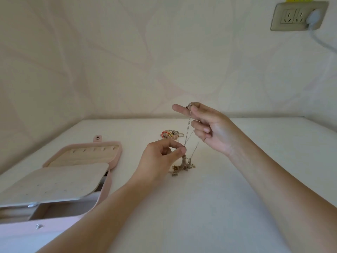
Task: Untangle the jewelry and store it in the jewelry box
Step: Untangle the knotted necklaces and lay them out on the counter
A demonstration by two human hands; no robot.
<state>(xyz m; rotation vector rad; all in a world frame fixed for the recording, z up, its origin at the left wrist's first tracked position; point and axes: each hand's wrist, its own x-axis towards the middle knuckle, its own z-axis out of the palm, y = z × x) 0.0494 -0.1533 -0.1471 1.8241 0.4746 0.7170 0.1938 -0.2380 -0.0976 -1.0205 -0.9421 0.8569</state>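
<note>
Head view: the right hand (209,127) is raised above the bench (228,194) and pinches the upper end of a thin silver chain (187,128), index finger straight; the left hand (161,155) pinches the same chain lower down, just above the tangled clump (183,165), which rests on the bench. A second jewelry pile (170,135) lies behind the hands. The pink jewelry box (116,158) lies open at left, well apart from the clump.
</note>
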